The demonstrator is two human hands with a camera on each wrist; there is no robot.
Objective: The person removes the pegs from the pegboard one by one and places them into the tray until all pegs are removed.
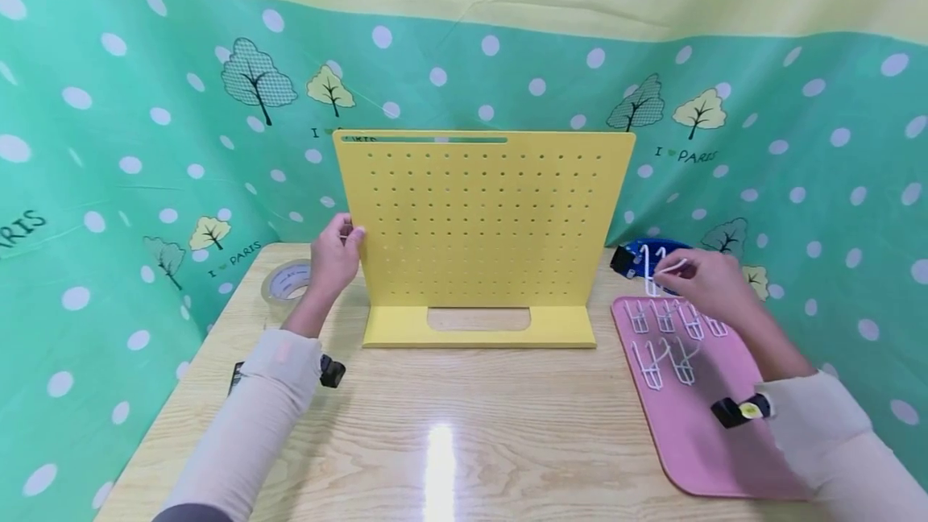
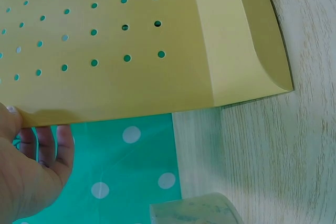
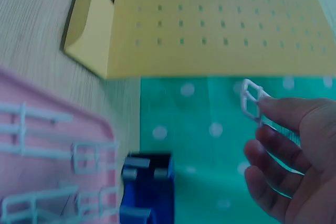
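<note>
A yellow pegboard [image 1: 478, 216] stands upright on its own base on the wooden table, with rows of small holes. My left hand [image 1: 336, 252] grips its left edge, thumb on the front face and fingers behind, as the left wrist view shows. Beyond the board's right side, my right hand [image 1: 706, 280] pinches a white wire hook [image 3: 252, 98] between thumb and fingers. The hook is raised above the back of a pink tray [image 1: 714, 441], apart from the board. Several similar white hooks [image 1: 664, 319] lie in two rows on the tray.
A roll of tape [image 1: 278, 282] lies on the table left of the board. Behind the tray sits a blue object [image 1: 635, 250] with a black end, partly hidden by my right hand. A green dotted curtain [image 1: 464, 87] hangs close behind and along both sides.
</note>
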